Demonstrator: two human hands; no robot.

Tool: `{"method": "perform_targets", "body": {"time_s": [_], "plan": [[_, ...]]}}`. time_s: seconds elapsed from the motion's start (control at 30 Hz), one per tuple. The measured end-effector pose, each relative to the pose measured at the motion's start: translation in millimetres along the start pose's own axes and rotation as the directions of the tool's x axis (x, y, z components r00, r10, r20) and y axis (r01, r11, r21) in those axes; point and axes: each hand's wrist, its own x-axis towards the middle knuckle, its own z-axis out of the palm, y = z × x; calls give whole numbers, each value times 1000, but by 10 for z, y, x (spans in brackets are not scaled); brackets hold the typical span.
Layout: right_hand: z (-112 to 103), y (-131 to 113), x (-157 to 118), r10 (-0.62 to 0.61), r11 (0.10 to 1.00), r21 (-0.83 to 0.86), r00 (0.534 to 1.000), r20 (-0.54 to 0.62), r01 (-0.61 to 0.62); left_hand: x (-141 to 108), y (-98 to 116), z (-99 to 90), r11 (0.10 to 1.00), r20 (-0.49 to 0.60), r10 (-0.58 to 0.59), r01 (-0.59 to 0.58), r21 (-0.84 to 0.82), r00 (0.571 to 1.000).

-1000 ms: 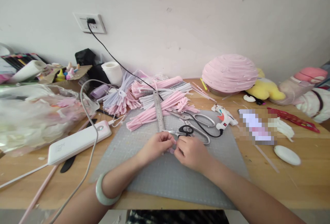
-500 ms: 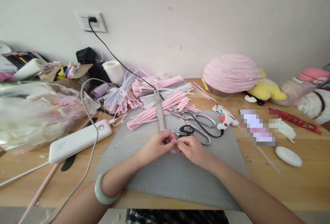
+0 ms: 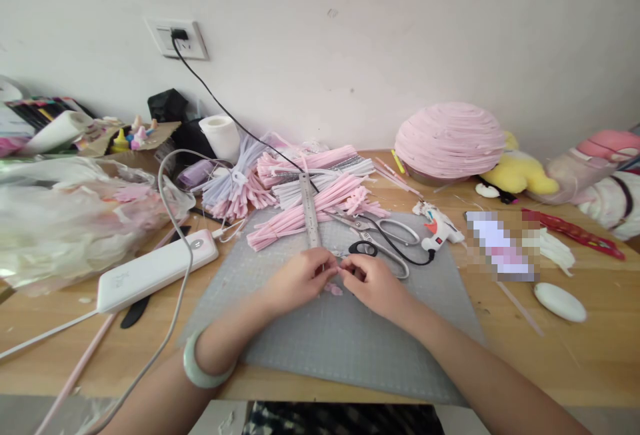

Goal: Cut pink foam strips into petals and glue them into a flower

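Observation:
Over the grey cutting mat [image 3: 310, 348], my left hand [image 3: 305, 278] and my right hand [image 3: 375, 281] meet with fingertips pinched together. Between them is a small pink piece [image 3: 341, 269], mostly covered by the fingers, so its exact shape is unclear. Just below the fingertips, small pink bits [image 3: 334, 289] show against the mat. Behind the hands lie a metal ruler [image 3: 310, 215], a bundle of pink pipe cleaners [image 3: 280, 225], large silver-handled scissors [image 3: 395, 261] and smaller black-handled scissors [image 3: 363, 247].
A white glue gun [image 3: 436, 235] with a black cord lies at the mat's right. Left are a white power bank [image 3: 155, 271] and a grey cable [image 3: 175, 315] crossing near my forearm. A pink striped dome [image 3: 450, 141] and yellow plush [image 3: 517, 171] stand at the back right.
Both hands have shifted slightly, with the fingertips rising a little and the left fingers turning. More of the pink bits below them shows now. The camera view has moved slightly.

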Motion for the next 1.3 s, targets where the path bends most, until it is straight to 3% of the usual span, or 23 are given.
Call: {"method": "perform_targets", "body": {"time_s": [0.33,0.53,0.67,0.83,1.07,1.3], "plan": [[7,21,40,176,953,231,978,113,-198,7,-56,-30,1000,1,18,-18,8,1000],[22,67,44,141,975,166,989,36,-145,-28,-35,-59,942,81,135,-153,298,987],[44,110,40,173,974,140,984,35,-176,-25,-58,-34,914,159,143,-192,359,977],[45,90,43,267,927,246,958,103,-285,-4,-57,-34,931,135,141,-178,318,981],[-3,39,70,316,805,484,939,138,-342,13,-50,-49,997,42,-44,41,68,998],[10,8,53,328,726,575,925,193,-377,12,-70,23,993,-18,-60,57,-103,998]]}}
